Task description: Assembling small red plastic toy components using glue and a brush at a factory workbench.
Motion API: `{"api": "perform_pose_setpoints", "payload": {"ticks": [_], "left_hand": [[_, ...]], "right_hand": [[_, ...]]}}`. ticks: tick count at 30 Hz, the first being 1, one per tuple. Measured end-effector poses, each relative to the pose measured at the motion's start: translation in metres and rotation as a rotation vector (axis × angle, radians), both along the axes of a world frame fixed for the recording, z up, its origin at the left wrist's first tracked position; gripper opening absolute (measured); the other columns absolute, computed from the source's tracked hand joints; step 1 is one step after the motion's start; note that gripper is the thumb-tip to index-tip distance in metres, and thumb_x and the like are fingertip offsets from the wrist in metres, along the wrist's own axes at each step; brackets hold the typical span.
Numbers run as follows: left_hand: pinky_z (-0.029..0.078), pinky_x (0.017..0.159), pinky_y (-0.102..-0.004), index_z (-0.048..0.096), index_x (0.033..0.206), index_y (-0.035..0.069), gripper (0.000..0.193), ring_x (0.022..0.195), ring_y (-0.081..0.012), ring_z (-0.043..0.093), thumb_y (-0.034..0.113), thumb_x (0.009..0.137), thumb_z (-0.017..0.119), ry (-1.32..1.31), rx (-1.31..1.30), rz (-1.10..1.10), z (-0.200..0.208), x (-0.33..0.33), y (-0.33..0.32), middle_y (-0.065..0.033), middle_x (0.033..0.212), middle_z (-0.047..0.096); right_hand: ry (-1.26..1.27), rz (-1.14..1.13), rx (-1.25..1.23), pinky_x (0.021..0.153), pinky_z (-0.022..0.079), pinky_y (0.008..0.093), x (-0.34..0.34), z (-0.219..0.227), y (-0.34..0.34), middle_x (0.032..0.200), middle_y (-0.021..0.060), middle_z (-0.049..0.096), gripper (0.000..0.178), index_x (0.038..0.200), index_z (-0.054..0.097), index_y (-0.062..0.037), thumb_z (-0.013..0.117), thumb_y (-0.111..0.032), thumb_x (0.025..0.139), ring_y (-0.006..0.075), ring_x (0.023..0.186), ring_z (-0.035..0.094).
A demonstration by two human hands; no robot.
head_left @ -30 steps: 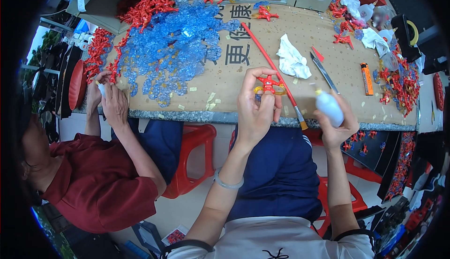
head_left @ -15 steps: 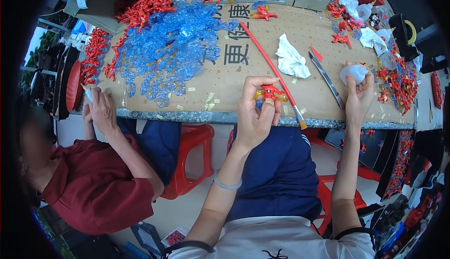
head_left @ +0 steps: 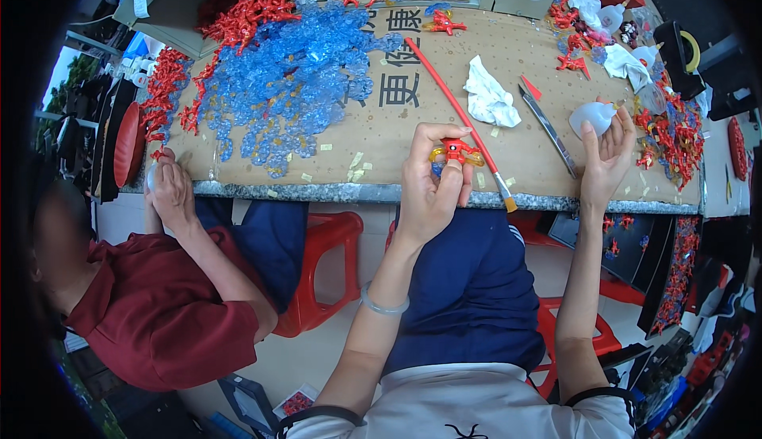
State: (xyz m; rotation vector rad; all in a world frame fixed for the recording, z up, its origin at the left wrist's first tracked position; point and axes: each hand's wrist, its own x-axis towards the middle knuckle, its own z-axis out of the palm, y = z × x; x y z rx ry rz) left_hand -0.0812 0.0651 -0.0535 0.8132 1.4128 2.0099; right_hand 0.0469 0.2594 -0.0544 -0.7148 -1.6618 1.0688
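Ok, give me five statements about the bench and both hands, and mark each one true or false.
1. The left hand pinches a small red and yellow plastic piece. True.
2. The right hand holds the red-handled paintbrush. False: the brush lies on the brown board; the right hand is at a small white squeeze bottle.
3. A heap of blue translucent plastic pieces covers the board's left part. True.
4. The crumpled white cloth lies left of the brush. False: it lies to its right.
5. A co-worker in a dark red shirt sits on the person's left. True.
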Motion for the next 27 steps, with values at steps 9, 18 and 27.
{"api": "perform_pose_setpoints", "payload": {"ticks": [9, 18, 27], "left_hand": [[0.031, 0.039, -0.0181, 0.041, 0.114, 0.008, 0.033, 0.044, -0.0065, 0.044, -0.003, 0.083, 0.036, -0.012, 0.002, -0.001, 0.001, 0.001, 0.001, -0.0049, 0.066, 0.051], [0.029, 0.037, -0.0184, 0.039, 0.117, 0.007, 0.034, 0.042, -0.0074, 0.043, -0.003, 0.085, 0.035, -0.364, -0.125, -0.185, 0.038, 0.022, -0.026, -0.0056, 0.065, 0.05], [0.028, 0.032, -0.0151, 0.038, 0.123, 0.007, 0.034, 0.038, -0.0069, 0.036, 0.003, 0.089, 0.034, -1.342, 0.227, -0.557, 0.017, 0.055, -0.061, -0.0107, 0.071, 0.045]], "right_hand": [[0.071, -0.021, 0.035, 0.106, 0.031, 0.0387, 0.004, -0.001, 0.0, 0.124, 0.0236, 0.049, 0.049, 0.129, 0.034, 0.0052, 0.058, -0.003, 0.086, 0.0275, 0.121, 0.046], [0.032, -0.039, 0.383, 0.091, 0.042, 0.0336, 0.038, 0.014, -0.051, 0.104, 0.0153, 0.057, 0.017, 0.103, 0.055, 0.0054, 0.048, 0.003, 0.088, 0.021, 0.097, 0.055], [-0.059, 0.639, -0.273, 0.076, 0.046, 0.0258, 0.037, 0.016, -0.118, 0.098, 0.0119, 0.062, 0.02, 0.101, 0.067, 0.001, 0.064, -0.004, 0.082, 0.0142, 0.084, 0.057]]}}
